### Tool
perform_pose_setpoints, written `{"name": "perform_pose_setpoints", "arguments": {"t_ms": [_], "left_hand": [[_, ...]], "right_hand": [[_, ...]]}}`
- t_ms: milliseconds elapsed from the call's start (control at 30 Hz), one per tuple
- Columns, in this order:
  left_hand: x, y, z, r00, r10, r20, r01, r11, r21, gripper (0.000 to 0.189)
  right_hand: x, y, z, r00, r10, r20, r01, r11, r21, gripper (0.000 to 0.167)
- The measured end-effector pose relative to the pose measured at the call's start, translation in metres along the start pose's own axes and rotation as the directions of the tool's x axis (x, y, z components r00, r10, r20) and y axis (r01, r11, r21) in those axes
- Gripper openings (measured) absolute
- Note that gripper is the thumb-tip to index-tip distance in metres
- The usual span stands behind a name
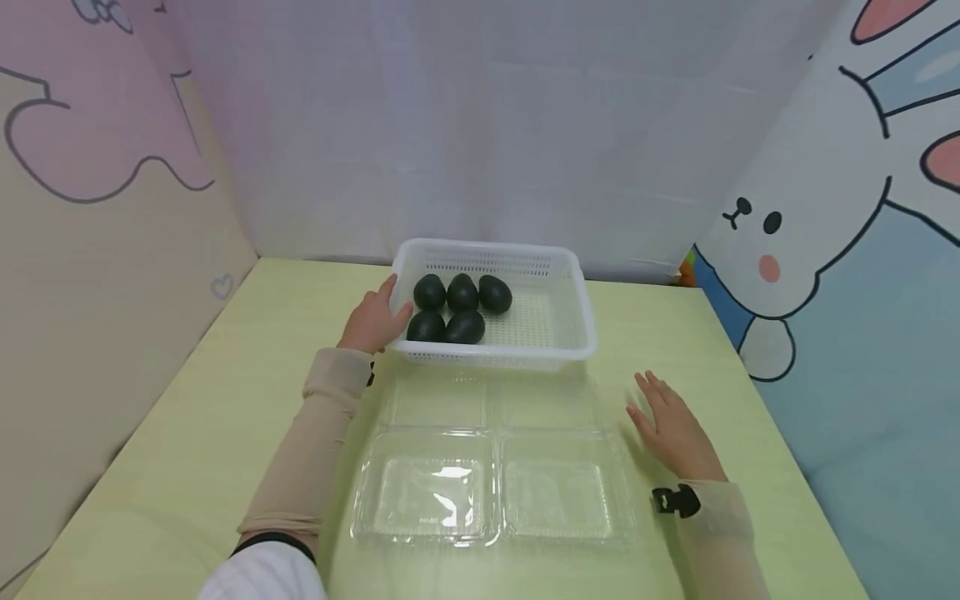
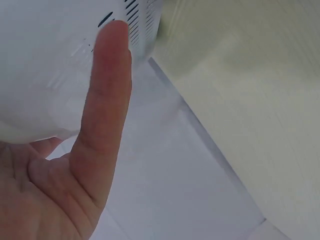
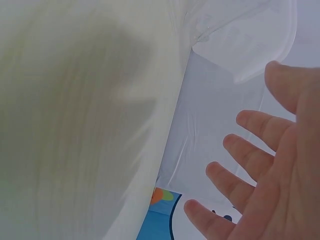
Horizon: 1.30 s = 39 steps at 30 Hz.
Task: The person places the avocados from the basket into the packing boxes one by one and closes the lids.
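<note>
A white plastic basket (image 1: 540, 353) stands at the back of the table with several dark avocados (image 1: 495, 294) grouped in its left half. At the basket's left side, my left hand (image 1: 372, 321) touches the wall with extended fingers. In the left wrist view one straight digit of that hand (image 2: 102, 115) lies along the slotted basket wall (image 2: 40, 65). Two clear plastic clamshell boxes (image 1: 423, 492) lie side by side before the basket, lids raised toward it. Right of them my right hand (image 1: 678, 433) hovers with spread fingers, holding nothing; the right wrist view shows its fingers (image 3: 245, 185) apart.
The pale yellow table (image 1: 225, 400) meets a whitish sheet (image 1: 465, 125) behind the basket. Printed panels with cartoon figures (image 1: 817, 217) stand along the left and right sides.
</note>
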<state>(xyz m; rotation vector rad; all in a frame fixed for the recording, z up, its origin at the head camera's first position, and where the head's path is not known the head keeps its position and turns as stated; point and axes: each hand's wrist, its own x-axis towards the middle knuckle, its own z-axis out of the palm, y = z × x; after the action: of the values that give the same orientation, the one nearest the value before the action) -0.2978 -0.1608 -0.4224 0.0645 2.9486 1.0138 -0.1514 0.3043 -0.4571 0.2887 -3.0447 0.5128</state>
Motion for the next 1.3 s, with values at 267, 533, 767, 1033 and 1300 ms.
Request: {"name": "perform_pose_setpoints", "arguments": {"t_ms": [267,533,767,1033,1300], "left_hand": [[0.006,0.001,0.006,0.998,-0.058,0.004,0.058,0.997,-0.045,0.072],[0.006,0.006,0.010,0.990,-0.134,0.036,0.136,0.988,-0.072,0.077],[0.008,0.007,0.008,0.992,-0.123,0.033,0.125,0.990,-0.072,0.080],[0.010,0.008,0.008,0.994,-0.110,0.005,0.110,0.993,-0.052,0.079],[0.007,0.010,0.012,0.993,-0.114,-0.006,0.114,0.993,-0.043,0.079]], "right_hand": [[0.001,0.000,0.002,1.000,0.008,0.007,-0.008,1.000,0.014,0.063],[-0.001,-0.001,0.004,1.000,0.007,0.007,-0.007,1.000,0.009,0.062],[-0.001,-0.002,0.004,1.000,-0.002,-0.012,0.002,1.000,0.009,0.062],[0.002,0.000,0.011,0.999,-0.030,-0.044,0.030,0.999,0.012,0.058],[0.007,-0.002,0.011,0.994,-0.074,-0.080,0.079,0.995,0.055,0.052]]}}
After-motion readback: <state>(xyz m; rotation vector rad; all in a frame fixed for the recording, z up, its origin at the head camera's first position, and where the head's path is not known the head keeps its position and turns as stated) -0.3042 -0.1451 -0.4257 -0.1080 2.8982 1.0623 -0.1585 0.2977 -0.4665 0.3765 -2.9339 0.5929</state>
